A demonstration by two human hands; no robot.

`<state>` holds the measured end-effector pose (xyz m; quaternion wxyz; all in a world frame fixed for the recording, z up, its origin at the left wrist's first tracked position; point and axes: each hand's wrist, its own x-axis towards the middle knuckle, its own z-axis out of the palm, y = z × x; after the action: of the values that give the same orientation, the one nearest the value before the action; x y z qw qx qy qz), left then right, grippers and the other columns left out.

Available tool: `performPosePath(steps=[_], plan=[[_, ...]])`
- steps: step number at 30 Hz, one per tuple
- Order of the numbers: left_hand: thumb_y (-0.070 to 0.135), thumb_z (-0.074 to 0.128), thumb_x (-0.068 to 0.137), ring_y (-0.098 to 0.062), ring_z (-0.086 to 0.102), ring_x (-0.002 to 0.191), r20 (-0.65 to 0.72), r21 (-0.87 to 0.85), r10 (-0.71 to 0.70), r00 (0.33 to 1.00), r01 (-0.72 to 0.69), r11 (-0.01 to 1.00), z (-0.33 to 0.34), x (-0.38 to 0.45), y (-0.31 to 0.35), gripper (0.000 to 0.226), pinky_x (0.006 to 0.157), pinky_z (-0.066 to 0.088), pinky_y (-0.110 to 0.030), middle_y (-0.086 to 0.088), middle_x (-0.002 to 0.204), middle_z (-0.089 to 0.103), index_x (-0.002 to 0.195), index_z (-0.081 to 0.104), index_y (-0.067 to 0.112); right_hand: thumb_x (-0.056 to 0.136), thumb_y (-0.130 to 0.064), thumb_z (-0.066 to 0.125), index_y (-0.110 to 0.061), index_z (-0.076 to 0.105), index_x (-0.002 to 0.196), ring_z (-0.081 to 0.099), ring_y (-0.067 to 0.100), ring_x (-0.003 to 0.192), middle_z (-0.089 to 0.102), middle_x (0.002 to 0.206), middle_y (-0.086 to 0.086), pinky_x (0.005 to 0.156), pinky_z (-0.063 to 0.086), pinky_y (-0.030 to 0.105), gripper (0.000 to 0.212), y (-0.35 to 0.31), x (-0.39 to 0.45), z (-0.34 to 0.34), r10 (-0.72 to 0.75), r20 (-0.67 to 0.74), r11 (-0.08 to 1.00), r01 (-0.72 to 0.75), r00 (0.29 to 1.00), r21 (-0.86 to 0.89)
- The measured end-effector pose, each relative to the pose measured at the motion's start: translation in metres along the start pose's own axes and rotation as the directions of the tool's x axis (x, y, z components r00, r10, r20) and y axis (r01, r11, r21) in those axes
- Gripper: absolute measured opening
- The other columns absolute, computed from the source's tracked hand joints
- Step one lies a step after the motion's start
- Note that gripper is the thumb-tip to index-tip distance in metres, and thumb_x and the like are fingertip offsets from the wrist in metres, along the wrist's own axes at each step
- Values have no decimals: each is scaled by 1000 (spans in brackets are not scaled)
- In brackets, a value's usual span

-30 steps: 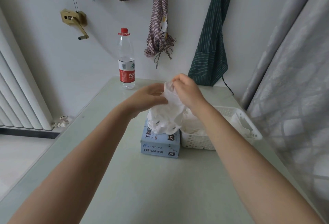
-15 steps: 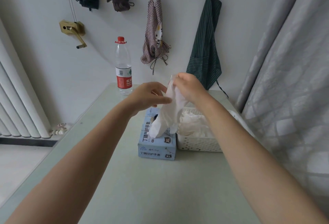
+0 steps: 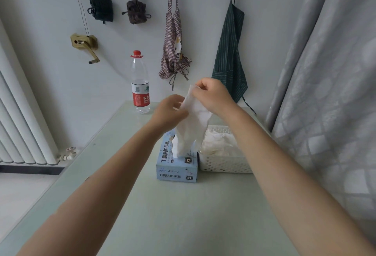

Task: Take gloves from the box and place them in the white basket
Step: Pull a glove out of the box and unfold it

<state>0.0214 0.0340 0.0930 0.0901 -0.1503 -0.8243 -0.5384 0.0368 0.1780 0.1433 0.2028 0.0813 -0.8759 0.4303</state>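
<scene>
glove box [image 3: 176, 166] sits mid-table [image 3: 183, 215], basket [image 3: 224, 166] touching its right side with loose gloves [image 3: 219, 143] piled in it; water bottle [image 3: 140, 84] stands upright behind and left of the box, near the wall. both hands are raised above the box, left hand [image 3: 167, 113] just left of right hand [image 3: 213, 96], a glove [image 3: 193, 125] hanging between them, its lower end at the box opening. radiator [image 3: 18, 113] off the table's left, curtain [image 3: 329, 93] to the right, aprons [image 3: 230, 56] on the wall behind.

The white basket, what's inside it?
The white basket holds a heap of crumpled white gloves. The right arm covers its far right side, so what lies there is hidden.
</scene>
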Motion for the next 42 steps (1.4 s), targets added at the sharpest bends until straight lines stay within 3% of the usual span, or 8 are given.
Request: performPosePath(steps=[4, 11, 16, 22, 31, 36, 39, 42], plan=[[8, 55, 84, -9, 56, 68, -183, -65, -85, 979, 74, 995, -13, 1, -3, 15, 49, 45, -16, 5, 81, 63, 92, 66, 13, 90, -25, 58, -21, 59, 75, 50, 6, 64, 55, 68, -11, 59, 40, 24, 16, 7, 3, -11, 37, -91, 999, -35, 995, 16], [6, 54, 85, -8, 62, 64, -119, -172, -147, 982, 125, 977, -16, 5, -2, 19, 53, 48, -17, 4, 74, 68, 89, 70, 13, 99, -25, 45, 4, 57, 88, 43, 18, 71, 48, 76, 5, 57, 31, 30, 33, 17, 7, -2, 84, -76, 996, -86, 994, -20], [8, 59, 88, 1, 59, 51, -146, -232, -124, 981, 88, 969, -15, 7, -6, 14, 46, 44, -14, 3, 75, 66, 95, 69, 14, 89, -66, 49, -18, 31, 67, 35, 14, 59, 35, 66, -3, 57, 27, 31, 55, 22, 6, 5, 141, 41, 990, -142, 989, 10], [9, 59, 89, -6, 59, 55, -148, -220, -152, 977, 117, 968, -12, 10, -19, 9, 47, 45, -17, 1, 75, 66, 94, 67, 12, 84, -28, 67, -9, 57, 74, 43, 14, 63, 48, 69, 0, 63, 37, 28, 24, 49, 11, 7, 123, -57, 992, -124, 991, -17], [31, 78, 81, -14, 53, 66, 374, 199, -250, 893, 186, 962, -26, 11, -41, 22, 62, 41, -25, 1, 77, 66, 92, 72, 13, 94, -33, 62, -10, 49, 62, 37, 10, 52, 41, 54, -4, 50, 30, 19, 41, 42, 23, 13, 15, -225, 1000, -11, 974, 18], [15, 66, 76, -23, 54, 69, 146, -385, -220, 964, 260, 886, -42, 25, -43, 4, 65, 43, -29, -7, 75, 61, 77, 64, 13, 103, -31, 43, -15, 33, 61, 35, 12, 54, 37, 57, -1, 48, 27, 21, 46, 43, 29, 18, 42, -235, 999, -46, 971, -9], [23, 60, 82, -22, 49, 67, -34, -122, -356, 934, 349, 929, -37, 36, -49, 12, 62, 36, -27, -6, 73, 56, 72, 62, 17, 102, -33, 44, -16, 34, 61, 40, 17, 56, 40, 59, 0, 54, 33, 29, 46, 60, 28, 23, 152, -177, 988, -151, 972, 17], [27, 58, 89, -21, 51, 61, 70, 126, -427, 902, 416, 900, -17, 41, -61, 17, 54, 40, -25, -9, 79, 62, 84, 66, 12, 100, -26, 45, -15, 32, 62, 35, 16, 55, 35, 60, 1, 49, 27, 29, 41, 90, 23, 29, 279, -64, 954, -284, 958, -94]])
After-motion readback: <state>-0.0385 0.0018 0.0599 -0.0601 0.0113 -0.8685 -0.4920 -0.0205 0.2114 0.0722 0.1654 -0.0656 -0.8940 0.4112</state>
